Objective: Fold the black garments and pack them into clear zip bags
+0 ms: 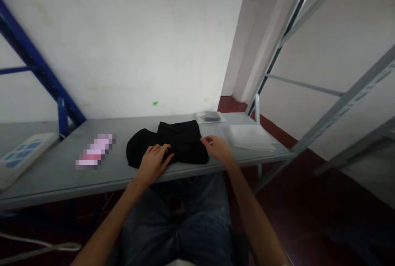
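A black piece of cloth (pixel 182 142), perhaps a folded garment, lies on the grey tabletop (pixel 117 183) in front of me. Its left part is rounded and its right part squared off, with a notch along the far edge. My left hand (pixel 155 161) rests on the middle of the cloth, thumb apart from the fingers. At the cloth's right edge, my right hand (pixel 216 147) has thumb and forefinger brought together in a pinch. The edge appears to be between these fingertips.
Translucent plastic bags (pixel 251 136) lie at the right. Behind the cloth sits a packaged dark item (pixel 211 116). To the left are a blurred-out pink object (pixel 96 151) and a white power strip (pixel 26 155). Blue (pixel 40 64) and grey (pixel 277 47) frame posts flank the table.
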### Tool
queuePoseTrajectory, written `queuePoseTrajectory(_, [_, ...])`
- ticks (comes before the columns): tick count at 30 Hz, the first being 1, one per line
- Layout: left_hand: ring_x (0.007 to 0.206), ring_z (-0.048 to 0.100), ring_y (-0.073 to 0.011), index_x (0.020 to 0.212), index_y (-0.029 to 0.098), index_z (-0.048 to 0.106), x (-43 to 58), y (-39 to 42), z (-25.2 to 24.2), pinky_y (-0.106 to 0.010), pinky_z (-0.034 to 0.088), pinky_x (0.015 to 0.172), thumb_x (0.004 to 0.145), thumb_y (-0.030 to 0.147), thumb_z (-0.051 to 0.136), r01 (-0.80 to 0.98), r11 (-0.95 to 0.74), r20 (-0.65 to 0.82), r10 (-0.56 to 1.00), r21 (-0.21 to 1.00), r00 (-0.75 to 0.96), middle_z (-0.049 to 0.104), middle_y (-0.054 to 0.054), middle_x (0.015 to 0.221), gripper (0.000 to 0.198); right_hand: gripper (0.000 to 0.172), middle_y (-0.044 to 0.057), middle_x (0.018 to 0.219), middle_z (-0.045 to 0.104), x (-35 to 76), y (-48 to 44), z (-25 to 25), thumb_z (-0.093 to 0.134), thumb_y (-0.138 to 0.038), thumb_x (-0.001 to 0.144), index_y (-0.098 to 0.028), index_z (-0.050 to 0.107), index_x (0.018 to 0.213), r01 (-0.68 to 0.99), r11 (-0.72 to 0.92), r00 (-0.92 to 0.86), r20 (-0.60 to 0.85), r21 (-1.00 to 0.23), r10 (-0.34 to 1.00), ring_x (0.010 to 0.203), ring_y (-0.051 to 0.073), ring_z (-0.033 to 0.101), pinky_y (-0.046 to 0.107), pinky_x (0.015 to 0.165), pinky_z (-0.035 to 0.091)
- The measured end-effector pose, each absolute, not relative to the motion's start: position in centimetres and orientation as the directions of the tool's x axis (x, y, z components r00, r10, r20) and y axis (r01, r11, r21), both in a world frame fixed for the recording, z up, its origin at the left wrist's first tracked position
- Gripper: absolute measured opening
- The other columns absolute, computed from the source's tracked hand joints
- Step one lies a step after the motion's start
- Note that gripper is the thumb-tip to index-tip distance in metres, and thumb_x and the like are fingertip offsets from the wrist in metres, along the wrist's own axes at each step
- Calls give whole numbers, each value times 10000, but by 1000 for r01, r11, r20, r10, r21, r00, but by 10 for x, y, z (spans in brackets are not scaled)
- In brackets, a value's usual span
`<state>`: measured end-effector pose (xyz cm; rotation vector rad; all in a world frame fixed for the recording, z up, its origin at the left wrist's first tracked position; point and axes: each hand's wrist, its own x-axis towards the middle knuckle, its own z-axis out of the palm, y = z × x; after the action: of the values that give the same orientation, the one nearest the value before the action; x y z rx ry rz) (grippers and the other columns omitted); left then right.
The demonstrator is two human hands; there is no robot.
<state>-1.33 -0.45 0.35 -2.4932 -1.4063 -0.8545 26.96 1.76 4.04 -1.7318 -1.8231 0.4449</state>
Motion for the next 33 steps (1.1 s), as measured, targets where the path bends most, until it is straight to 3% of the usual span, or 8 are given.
queuePoseTrajectory(7, [963, 683, -261, 1167, 236, 602, -13, -4, 0, -441, 471, 932, 1016, 358, 542, 823, -542, 543, 748, 169, 381, 745, -52, 969, 203, 410, 158, 1058, 786, 219, 36, 42, 584, -542, 1007, -183, 772, 1067, 937, 34, -28, 23, -348, 999, 1023, 297, 743, 334, 826, 525])
queuePoseTrajectory(13, [985, 682, -250, 1129, 245, 622, -12, -3, 1, -444, 473, 959, 1033, 303, 497, 817, -555, 563, 730, 157, 388, 751, -58, 1007, 168, 285, 81, 916, 798, 229, 53, 38, 658, -459, 972, -202, 778, 995, 878, 117, -118, 27, -465, 993, 910, 243, 750, 282, 765, 511])
queuePoseTrajectory(17, [1066, 681, -247, 1131, 240, 635, -9, -4, 1, -459, 472, 1028, 1046, 272, 470, 791, -589, 591, 701, 164, 399, 757, -70, 1093, 188, 242, 52, 864, 793, 242, 60, 37, 677, -418, 970, -199, 756, 1036, 831, 100, -83, 55, -548, 995, 867, 218, 753, 268, 753, 507])
queuePoseTrajectory(23, [1109, 684, -243, 1148, 243, 655, -3, -7, -1, -497, 453, 1101, 1040, 248, 457, 768, -617, 592, 688, 172, 420, 759, -74, 1141, 226, 239, 73, 952, 788, 251, 53, 37, 651, -403, 992, -198, 719, 1093, 876, 9, 28, 70, -482, 997, 934, 238, 745, 291, 795, 511])
queuePoseTrajectory(28, [1091, 673, -257, 1123, 235, 643, -5, -8, 3, -489, 460, 1072, 1042, 283, 471, 794, -582, 596, 705, 176, 385, 745, -76, 1112, 196, 273, 125, 1126, 739, 243, 38, 43, 606, -438, 1014, -202, 720, 1091, 915, 29, 47, 180, -402, 983, 1026, 261, 716, 314, 845, 509])
queuePoseTrajectory(31, [1090, 667, -272, 1120, 238, 634, -8, -8, 7, -469, 480, 1019, 1046, 332, 475, 821, -532, 622, 720, 207, 309, 732, -84, 1126, 199, 317, 131, 1131, 730, 232, 34, 56, 576, -485, 1026, -213, 734, 1059, 897, 57, 41, 212, -438, 976, 1021, 266, 715, 326, 862, 513])
queuePoseTrajectory(33, [1074, 671, -280, 1133, 233, 626, -9, -9, 10, -450, 497, 972, 1044, 378, 482, 839, -484, 639, 733, 248, 233, 723, -93, 1121, 223, 320, 109, 1093, 753, 222, 34, 66, 551, -483, 1041, -222, 736, 1041, 843, 121, -6, 216, -524, 976, 1029, 261, 718, 330, 885, 516])
